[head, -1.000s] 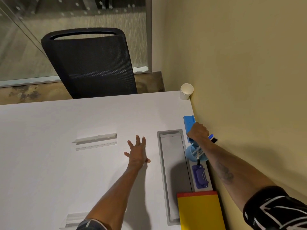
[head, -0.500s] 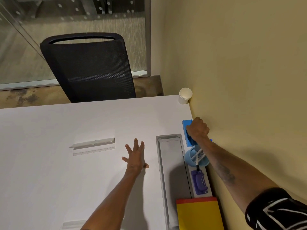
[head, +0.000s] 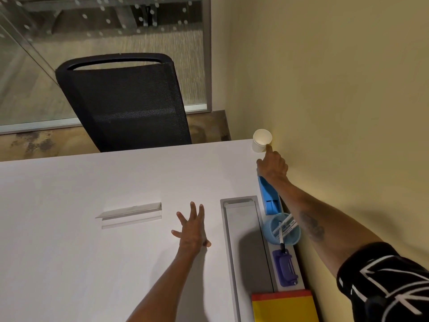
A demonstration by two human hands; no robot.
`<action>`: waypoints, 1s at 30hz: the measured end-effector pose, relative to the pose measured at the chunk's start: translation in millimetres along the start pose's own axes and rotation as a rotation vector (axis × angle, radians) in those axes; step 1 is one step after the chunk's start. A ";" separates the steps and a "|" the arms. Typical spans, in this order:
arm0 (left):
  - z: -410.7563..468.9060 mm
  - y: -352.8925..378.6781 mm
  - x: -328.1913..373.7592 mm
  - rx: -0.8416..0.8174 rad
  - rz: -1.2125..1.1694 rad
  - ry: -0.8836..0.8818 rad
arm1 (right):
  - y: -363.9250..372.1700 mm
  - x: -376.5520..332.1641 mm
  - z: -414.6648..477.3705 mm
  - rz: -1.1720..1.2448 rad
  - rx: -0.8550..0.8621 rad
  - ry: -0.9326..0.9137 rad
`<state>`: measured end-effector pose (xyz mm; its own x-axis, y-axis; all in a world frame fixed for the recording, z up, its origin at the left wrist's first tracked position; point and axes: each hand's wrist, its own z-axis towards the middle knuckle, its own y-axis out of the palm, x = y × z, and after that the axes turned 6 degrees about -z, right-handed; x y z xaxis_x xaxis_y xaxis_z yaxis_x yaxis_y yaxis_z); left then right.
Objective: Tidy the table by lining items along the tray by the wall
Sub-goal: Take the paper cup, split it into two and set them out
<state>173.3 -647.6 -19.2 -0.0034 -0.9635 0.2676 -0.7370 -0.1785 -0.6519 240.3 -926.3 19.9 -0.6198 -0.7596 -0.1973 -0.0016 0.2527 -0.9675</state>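
A grey tray (head: 241, 219) is set into the white table beside the yellow wall. Between it and the wall lie a blue stapler-like tool (head: 269, 196), a blue cup (head: 284, 228) holding pens, a purple hole punch (head: 286, 268) and a yellow and red folder (head: 283, 305). A white paper cup (head: 261, 140) stands in the far corner. My right hand (head: 272, 167) reaches along the wall, its fingertip touching the paper cup's base, holding nothing. My left hand (head: 191, 226) rests flat on the table with fingers spread.
A clear acrylic sign holder (head: 130, 214) lies left of my left hand. A black mesh chair (head: 125, 101) stands behind the table's far edge, in front of a glass partition.
My right hand has left the blue tool and stretched farther along the wall to the paper cup. My left hand stays flat on the table.
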 end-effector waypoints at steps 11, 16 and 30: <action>12.4 5.5 -3.1 0.011 0.096 -0.002 | 14.2 -5.0 42.1 -0.036 0.025 -0.011; 16.2 9.2 -5.3 0.018 0.102 -0.002 | 18.7 -9.3 46.8 -0.056 0.062 0.005; 9.8 3.9 -4.2 0.003 0.086 0.008 | 6.1 -11.8 19.3 -0.032 0.118 -0.025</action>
<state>177.1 -646.2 -29.8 -0.0721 -0.9737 0.2163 -0.7317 -0.0957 -0.6748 262.8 -927.3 13.4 -0.6012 -0.7811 -0.1688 0.0724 0.1572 -0.9849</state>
